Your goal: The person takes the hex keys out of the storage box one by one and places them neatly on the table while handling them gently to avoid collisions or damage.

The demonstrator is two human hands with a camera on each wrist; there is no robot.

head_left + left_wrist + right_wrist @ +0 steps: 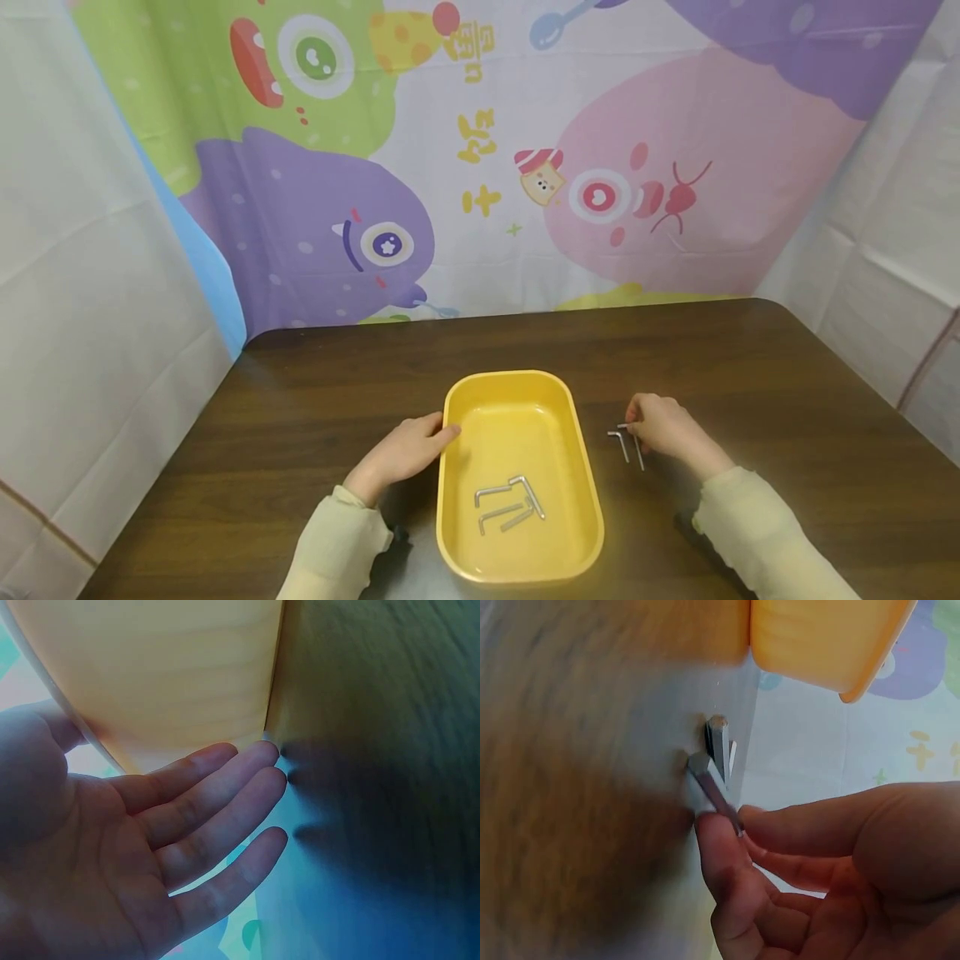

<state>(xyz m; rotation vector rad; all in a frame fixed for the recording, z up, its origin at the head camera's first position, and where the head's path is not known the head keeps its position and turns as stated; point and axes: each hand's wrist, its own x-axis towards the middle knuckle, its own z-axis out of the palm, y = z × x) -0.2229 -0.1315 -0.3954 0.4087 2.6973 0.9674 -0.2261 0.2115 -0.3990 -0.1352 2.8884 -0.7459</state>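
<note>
A yellow tray stands on the table, with several L-shaped hex keys lying in it. My left hand holds the tray's left side, thumb over the rim and fingers along the outer wall. In the left wrist view, those fingers stretch nearly straight, their tips close to the tabletop. To the right of the tray, my right hand pinches a hex key between thumb and index finger. Another loose hex key lies on the table just left of these fingertips.
The dark wood table reaches back to a cartoon-printed curtain. Pale cloth hangs at the left and at the right.
</note>
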